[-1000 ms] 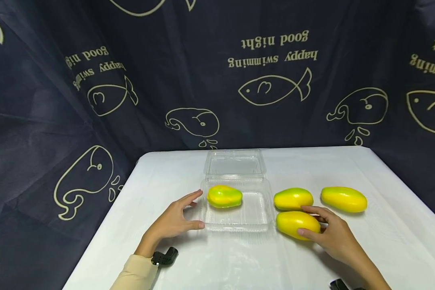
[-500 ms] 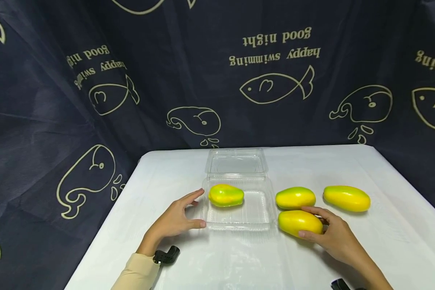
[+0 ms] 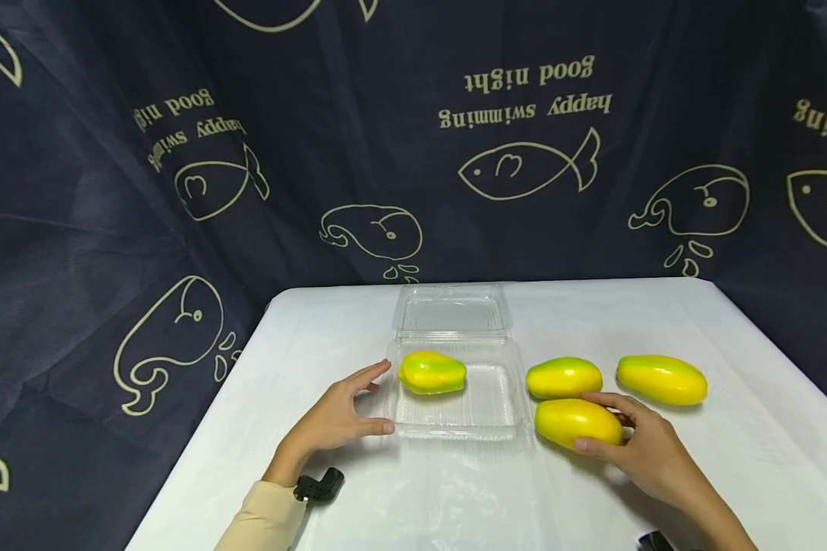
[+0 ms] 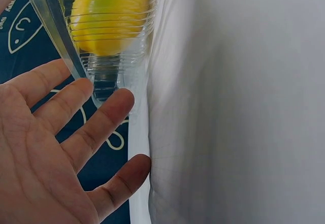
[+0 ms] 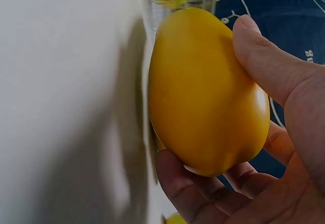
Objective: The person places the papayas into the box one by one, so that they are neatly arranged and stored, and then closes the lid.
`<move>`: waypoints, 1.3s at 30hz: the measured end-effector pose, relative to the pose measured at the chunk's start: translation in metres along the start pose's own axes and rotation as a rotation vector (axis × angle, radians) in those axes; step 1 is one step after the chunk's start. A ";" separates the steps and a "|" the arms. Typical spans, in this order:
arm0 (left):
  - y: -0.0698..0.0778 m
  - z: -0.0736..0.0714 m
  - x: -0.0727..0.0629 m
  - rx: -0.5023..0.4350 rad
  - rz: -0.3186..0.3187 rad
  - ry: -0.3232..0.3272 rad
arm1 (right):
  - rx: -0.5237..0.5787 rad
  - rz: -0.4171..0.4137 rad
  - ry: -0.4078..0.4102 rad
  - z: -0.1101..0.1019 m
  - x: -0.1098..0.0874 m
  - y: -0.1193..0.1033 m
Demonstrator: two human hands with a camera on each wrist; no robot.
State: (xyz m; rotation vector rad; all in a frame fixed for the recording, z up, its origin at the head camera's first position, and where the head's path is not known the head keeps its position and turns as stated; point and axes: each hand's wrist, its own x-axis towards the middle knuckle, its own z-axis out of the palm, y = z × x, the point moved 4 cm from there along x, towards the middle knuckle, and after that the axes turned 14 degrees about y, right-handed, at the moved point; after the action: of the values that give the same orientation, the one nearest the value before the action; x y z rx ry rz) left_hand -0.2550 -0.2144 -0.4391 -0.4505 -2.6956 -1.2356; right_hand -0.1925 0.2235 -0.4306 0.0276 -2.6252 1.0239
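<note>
In the head view, the right hand (image 3: 644, 444) holds a yellow papaya (image 3: 573, 423), thumb on the near side and fingers round its far side and end. The right wrist view shows this papaya (image 5: 203, 97) large between thumb and fingers; whether it is off the table I cannot tell. The left hand (image 3: 338, 413) has its fingers spread at the left wall of a clear plastic clamshell box (image 3: 485, 413). Its fingertips (image 4: 122, 99) are at the box wall in the left wrist view; contact is unclear. Inside the box's left half lies a green-yellow papaya (image 3: 432, 373).
Just behind the held fruit lies another papaya (image 3: 563, 378), and one more papaya (image 3: 663, 380) is farther right. The box's lid (image 3: 452, 310) is folded back towards the far edge of the white table (image 3: 469, 497). A dark printed cloth (image 3: 358, 115) hangs behind.
The right hand and its papaya have shifted slightly to the right relative to the papaya behind. The left hand stays beside the box. The head view has moved a little.
</note>
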 end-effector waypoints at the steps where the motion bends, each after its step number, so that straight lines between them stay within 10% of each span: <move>1: 0.000 0.000 0.000 -0.001 -0.001 -0.001 | 0.003 -0.010 0.007 -0.002 0.001 -0.001; 17: -0.001 -0.002 -0.001 0.015 -0.004 -0.001 | 0.029 -0.109 0.167 -0.018 0.018 -0.027; 39: 0.002 0.000 -0.002 -0.007 0.041 0.000 | 0.161 -0.158 0.054 0.015 0.046 -0.070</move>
State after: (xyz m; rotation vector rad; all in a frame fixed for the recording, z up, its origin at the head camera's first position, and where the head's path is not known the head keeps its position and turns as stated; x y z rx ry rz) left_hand -0.2522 -0.2136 -0.4376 -0.5043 -2.6685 -1.2345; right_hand -0.2314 0.1666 -0.3811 0.2370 -2.4415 1.1597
